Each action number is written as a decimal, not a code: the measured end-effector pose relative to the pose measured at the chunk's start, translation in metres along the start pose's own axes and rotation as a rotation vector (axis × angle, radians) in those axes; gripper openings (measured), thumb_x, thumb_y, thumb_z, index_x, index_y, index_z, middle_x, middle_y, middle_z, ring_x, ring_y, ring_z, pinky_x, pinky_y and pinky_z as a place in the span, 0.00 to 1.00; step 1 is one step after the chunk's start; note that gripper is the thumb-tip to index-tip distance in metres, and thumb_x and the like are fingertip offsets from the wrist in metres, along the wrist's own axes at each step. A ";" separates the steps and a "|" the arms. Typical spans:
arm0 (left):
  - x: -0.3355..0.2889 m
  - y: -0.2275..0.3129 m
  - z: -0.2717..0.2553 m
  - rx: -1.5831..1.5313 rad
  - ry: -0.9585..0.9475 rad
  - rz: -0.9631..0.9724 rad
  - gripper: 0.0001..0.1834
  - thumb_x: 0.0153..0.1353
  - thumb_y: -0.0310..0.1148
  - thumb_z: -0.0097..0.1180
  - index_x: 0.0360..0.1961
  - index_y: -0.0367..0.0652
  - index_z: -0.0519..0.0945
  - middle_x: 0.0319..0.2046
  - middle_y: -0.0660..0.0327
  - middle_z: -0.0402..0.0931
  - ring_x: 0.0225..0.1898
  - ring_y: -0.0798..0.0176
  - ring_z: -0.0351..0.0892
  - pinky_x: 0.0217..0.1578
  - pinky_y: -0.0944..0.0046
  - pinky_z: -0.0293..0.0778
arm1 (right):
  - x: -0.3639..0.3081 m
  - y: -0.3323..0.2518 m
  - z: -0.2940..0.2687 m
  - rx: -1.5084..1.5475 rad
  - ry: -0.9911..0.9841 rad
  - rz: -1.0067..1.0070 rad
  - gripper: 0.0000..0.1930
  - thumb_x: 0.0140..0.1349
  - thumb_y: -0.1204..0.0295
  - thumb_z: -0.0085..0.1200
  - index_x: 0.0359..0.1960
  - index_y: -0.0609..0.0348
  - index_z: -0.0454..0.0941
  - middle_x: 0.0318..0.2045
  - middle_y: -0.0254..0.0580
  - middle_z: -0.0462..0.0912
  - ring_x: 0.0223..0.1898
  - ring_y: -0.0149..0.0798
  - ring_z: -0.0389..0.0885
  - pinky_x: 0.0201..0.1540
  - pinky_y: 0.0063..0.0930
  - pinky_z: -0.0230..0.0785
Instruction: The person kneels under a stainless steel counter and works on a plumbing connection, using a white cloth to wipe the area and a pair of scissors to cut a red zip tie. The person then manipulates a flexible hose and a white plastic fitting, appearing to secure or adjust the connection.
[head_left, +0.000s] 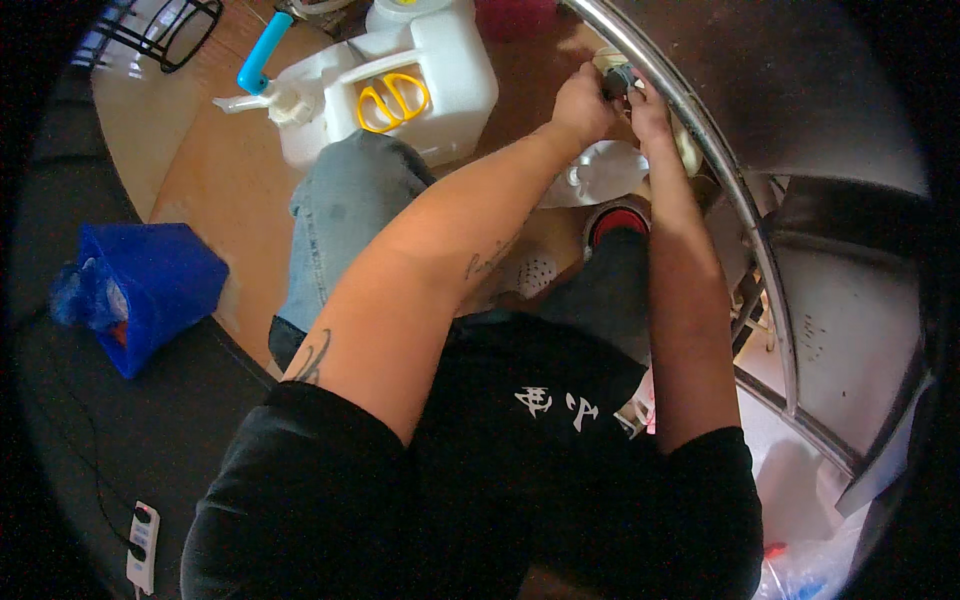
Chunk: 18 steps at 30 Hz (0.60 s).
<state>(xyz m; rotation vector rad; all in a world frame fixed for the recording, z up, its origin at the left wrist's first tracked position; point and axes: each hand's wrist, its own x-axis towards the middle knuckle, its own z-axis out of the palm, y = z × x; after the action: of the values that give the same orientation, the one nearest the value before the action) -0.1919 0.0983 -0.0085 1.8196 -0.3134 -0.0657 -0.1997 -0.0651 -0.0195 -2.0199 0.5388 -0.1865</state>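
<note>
Both my arms stretch forward to a small dark grey part [619, 80] near the top, close to a metal tube. My left hand [586, 106] is closed around its left side. Fingers of my right hand [650, 112] are closed against its right side. Behind the part shows a pale, cream-coloured object, mostly covered by my hands and the tube, whose kind I cannot make out. Just below my hands a clear plastic bottle [608, 174] lies near my shoe [618, 220].
The curved metal tube [722, 160] passes right of my hands. A white jerrycan [455, 85] with yellow-handled scissors [393, 103] on it stands to the left, a blue-handled tool [265, 55] beside its spout. Farther left are a blue bin [165, 285] and a power strip [142, 548].
</note>
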 end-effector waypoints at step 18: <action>0.030 -0.012 -0.012 0.279 -0.440 -0.021 0.29 0.56 0.49 0.64 0.49 0.35 0.79 0.50 0.42 0.79 0.50 0.42 0.81 0.52 0.51 0.76 | -0.001 0.025 0.009 0.110 -0.137 -0.151 0.19 0.75 0.73 0.43 0.65 0.55 0.71 0.62 0.39 0.74 0.62 0.35 0.69 0.66 0.27 0.59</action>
<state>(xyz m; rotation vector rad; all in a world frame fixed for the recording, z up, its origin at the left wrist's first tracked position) -0.1586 0.1055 -0.0134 2.0763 -0.6393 -0.4608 -0.2044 -0.0676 -0.0454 -1.9496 0.2837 -0.1644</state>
